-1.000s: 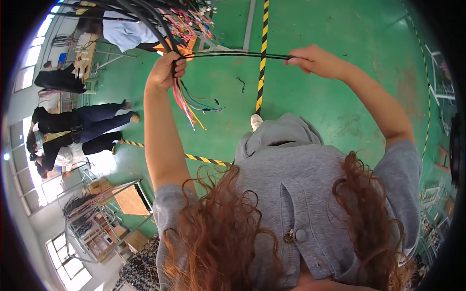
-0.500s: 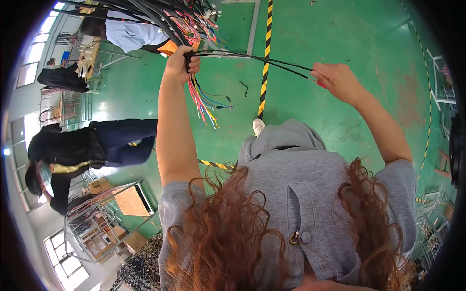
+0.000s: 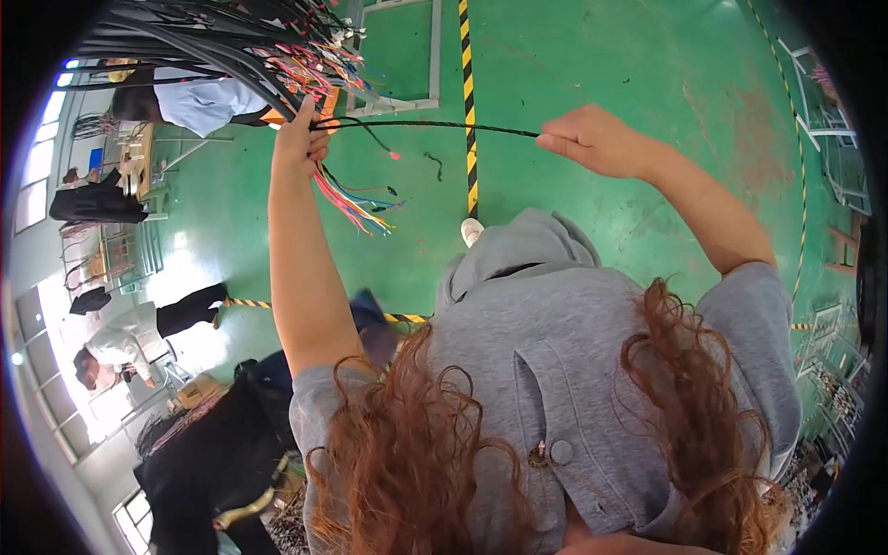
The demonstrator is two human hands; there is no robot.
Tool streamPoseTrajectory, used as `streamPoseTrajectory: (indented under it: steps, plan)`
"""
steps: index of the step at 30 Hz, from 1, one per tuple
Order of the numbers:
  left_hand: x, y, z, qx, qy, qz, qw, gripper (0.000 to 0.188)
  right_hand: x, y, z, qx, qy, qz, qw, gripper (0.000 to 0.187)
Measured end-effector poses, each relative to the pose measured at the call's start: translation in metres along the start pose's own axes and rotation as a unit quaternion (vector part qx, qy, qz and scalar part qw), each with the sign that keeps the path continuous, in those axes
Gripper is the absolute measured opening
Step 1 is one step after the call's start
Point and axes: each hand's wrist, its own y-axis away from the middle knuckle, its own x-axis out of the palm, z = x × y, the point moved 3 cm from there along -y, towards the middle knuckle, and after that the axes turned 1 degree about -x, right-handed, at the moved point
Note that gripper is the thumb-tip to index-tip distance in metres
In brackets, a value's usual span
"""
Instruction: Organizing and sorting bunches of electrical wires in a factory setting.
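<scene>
My left hand (image 3: 301, 143) is closed round a black cable at the end of a large bundle of black cables (image 3: 199, 42). Thin coloured wires (image 3: 347, 199), red, yellow and blue among them, hang below that fist. A thin black strand (image 3: 425, 123), twisted-looking, stretches almost straight from my left hand to my right hand (image 3: 597, 143), whose fingers pinch its far end. A second, shorter black strand (image 3: 375, 137) with a red tip dangles loose beside my left hand. My fingers hide how the cable is gripped.
A person in a light blue shirt (image 3: 208, 102) is behind the cables at the upper left. Another person in dark clothes (image 3: 217, 444) is close by at lower left. A person in white (image 3: 125, 333) bends farther off. Grey metal frames (image 3: 435, 55) stand on the green floor.
One of two black strands stretched toward my right hand now hangs loose by my left hand. The view has shifted. The dark-clothed person has come nearer, and the person in white now shows.
</scene>
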Motion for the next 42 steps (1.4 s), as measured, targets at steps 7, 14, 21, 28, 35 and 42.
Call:
streamPoseTrajectory:
  steps: [7,14,21,28,35,42]
  plan:
    - [0.018,0.016,0.005,0.044,-0.042,0.021,0.998,0.036,0.044,0.029,-0.029,-0.008,0.013,-0.008,1.0,0.031]
    - [0.062,0.072,-0.025,0.034,-0.043,0.113,0.992,0.032,0.097,-0.052,-0.053,0.013,-0.173,0.033,0.984,0.03]
    - [0.056,0.067,-0.027,0.02,-0.053,0.1,0.993,0.028,0.092,-0.132,-0.002,-0.013,-0.391,0.234,0.89,0.036]
    - [-0.031,0.031,-0.004,0.054,-0.063,-0.098,0.992,0.026,0.083,-0.105,-0.037,0.043,-0.296,0.417,0.858,0.033]
    - [-0.041,0.015,-0.005,0.081,-0.123,-0.133,0.98,0.028,0.062,-0.087,-0.024,0.075,-0.417,0.408,0.808,0.033]
    - [-0.048,0.007,0.001,-0.011,0.015,-0.052,0.998,0.034,0.044,-0.062,-0.015,0.096,-0.441,0.373,0.811,0.038]
